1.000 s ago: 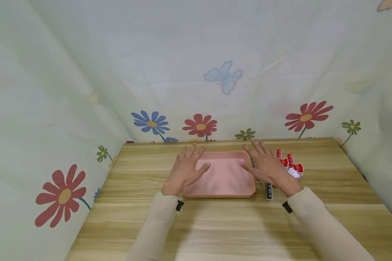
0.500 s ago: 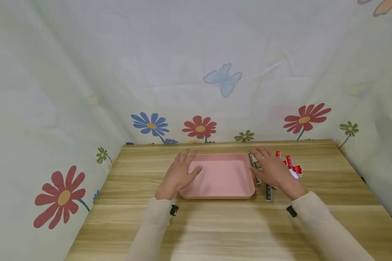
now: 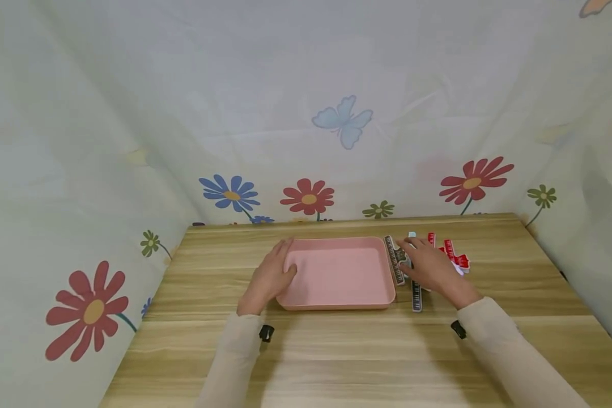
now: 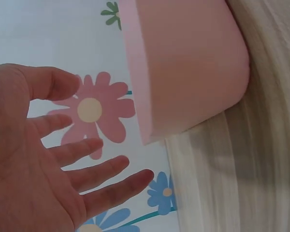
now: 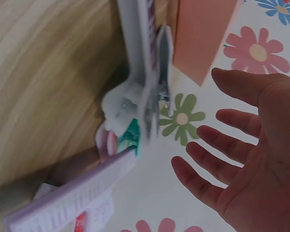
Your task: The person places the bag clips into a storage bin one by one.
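A shallow pink tray (image 3: 336,275) lies on the wooden table. My left hand (image 3: 268,279) is at its left edge, fingers spread and loosely bent; in the left wrist view they show apart from the tray's wall. To the tray's right, my right hand (image 3: 430,267) is over a cluster of flat pieces with ruler-like markings. One dark ruler-marked piece (image 3: 394,259) lies along the tray's right side, and another (image 3: 416,297) sticks out below the hand. The right wrist view shows relaxed fingers holding nothing, with a light ruler-edged piece (image 5: 67,203) below them. My hand covers part of the cluster.
Red ruler-marked pieces (image 3: 450,249) and a small whitish one (image 3: 459,270) lie beyond the right hand. A flower-printed cloth (image 3: 306,141) rises behind the table's (image 3: 326,357) far edge and along both sides.
Both hands have drawn apart: the left from over the tray to its left edge, the right off the tray's right side toward the marked pieces. More of the tray and dark pieces shows.
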